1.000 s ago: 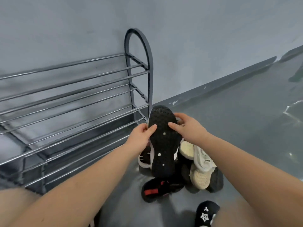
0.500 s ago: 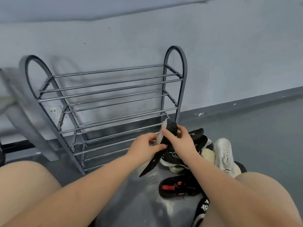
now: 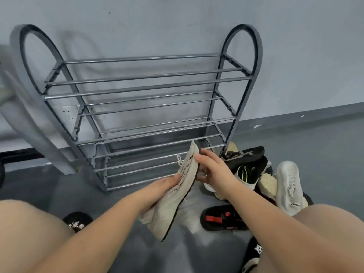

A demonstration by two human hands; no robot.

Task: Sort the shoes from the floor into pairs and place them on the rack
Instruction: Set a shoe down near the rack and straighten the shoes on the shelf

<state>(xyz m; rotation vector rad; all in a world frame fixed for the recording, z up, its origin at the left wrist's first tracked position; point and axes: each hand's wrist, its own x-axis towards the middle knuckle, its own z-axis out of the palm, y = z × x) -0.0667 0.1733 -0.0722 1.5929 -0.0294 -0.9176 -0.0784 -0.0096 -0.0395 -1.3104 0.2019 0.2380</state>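
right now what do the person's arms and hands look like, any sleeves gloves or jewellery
Both forearms are bare as far up as the view shows: no sleeves, gloves, watch or bracelet. The left hand and the right hand are bare too. The frame is too soft to say whether a ring sits on any of the fingers.

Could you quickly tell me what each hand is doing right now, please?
Left hand: grips the beige sneaker.
Right hand: holds the same sneaker.

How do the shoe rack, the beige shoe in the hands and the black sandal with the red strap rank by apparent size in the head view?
1. shoe rack, by far the largest.
2. beige shoe.
3. black sandal with the red strap, smallest here, though its heel end is partly hidden by the right arm.
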